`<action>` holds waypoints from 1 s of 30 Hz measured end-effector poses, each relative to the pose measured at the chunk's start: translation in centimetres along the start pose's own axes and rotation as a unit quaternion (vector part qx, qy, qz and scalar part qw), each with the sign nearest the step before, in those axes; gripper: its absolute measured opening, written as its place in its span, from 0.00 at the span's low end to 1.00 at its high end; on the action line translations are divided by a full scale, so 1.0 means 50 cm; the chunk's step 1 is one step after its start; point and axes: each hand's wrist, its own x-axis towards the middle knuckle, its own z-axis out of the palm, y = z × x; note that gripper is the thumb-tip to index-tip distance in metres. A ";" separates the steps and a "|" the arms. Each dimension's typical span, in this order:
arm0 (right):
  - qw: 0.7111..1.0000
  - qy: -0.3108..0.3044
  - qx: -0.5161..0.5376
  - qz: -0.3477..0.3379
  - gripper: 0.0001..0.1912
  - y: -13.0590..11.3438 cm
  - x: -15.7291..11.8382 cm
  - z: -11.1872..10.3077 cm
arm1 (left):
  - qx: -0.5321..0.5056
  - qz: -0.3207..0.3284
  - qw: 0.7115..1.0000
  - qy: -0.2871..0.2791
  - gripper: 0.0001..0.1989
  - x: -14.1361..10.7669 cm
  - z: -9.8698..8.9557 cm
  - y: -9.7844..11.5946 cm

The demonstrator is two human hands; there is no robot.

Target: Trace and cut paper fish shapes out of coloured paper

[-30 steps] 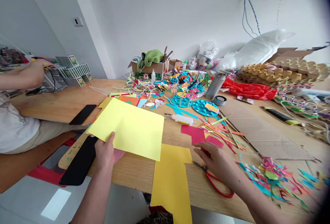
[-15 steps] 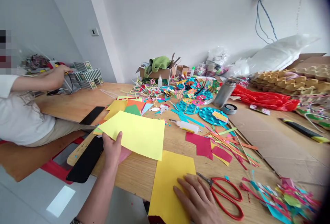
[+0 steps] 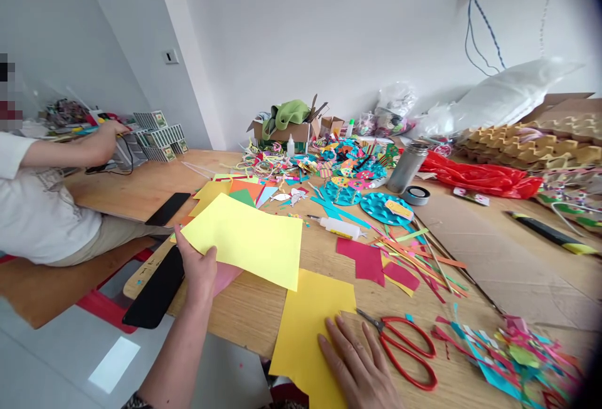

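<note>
My left hand (image 3: 197,271) pinches the near corner of a light yellow paper sheet (image 3: 249,239) and holds it tilted just above the wooden table (image 3: 249,315); a pink sheet (image 3: 226,276) peeks out beneath it. My right hand (image 3: 360,368) lies flat, fingers spread, on a darker yellow cut sheet (image 3: 308,327) that hangs over the table's near edge. Red-handled scissors (image 3: 407,349) lie on the table just right of that hand, untouched.
A glue bottle (image 3: 339,227), red paper pieces (image 3: 364,258), teal discs (image 3: 388,208), a metal flask (image 3: 405,169), tape roll (image 3: 416,195) and paper scraps (image 3: 512,352) crowd the table. Two black phones (image 3: 155,286) (image 3: 168,208) lie left. Another person (image 3: 42,202) sits at left.
My right hand left the scissors and settled flat on the darker yellow sheet. The left hand lifted the light yellow sheet slightly. The view shifted right.
</note>
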 end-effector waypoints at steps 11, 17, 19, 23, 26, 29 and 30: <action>0.974 0.029 0.101 0.199 0.10 -0.040 0.110 -0.045 | -0.189 -0.026 0.982 0.017 0.40 -0.018 0.022 0.083; 0.961 -0.070 0.088 0.251 0.09 -0.065 0.193 -0.046 | -0.223 -0.017 0.974 0.018 0.40 -0.023 0.029 0.123; 0.956 -0.093 0.125 0.248 0.11 -0.056 0.212 -0.052 | -0.221 -0.025 0.975 0.024 0.39 -0.023 0.027 0.132; 0.959 -0.122 0.134 0.217 0.17 0.000 0.208 -0.055 | -0.223 -0.033 0.974 0.029 0.38 -0.023 0.018 0.143; 0.958 -0.154 0.092 0.225 0.29 0.037 0.185 -0.041 | -0.231 -0.035 0.972 0.024 0.38 -0.027 0.013 0.148; 0.948 -0.176 0.081 0.251 0.26 0.041 0.181 -0.030 | -0.240 -0.040 0.970 0.012 0.40 -0.037 0.015 0.153; 0.946 -0.177 0.079 0.261 0.24 0.037 0.185 -0.029 | -0.243 -0.040 0.969 0.007 0.39 -0.040 0.016 0.155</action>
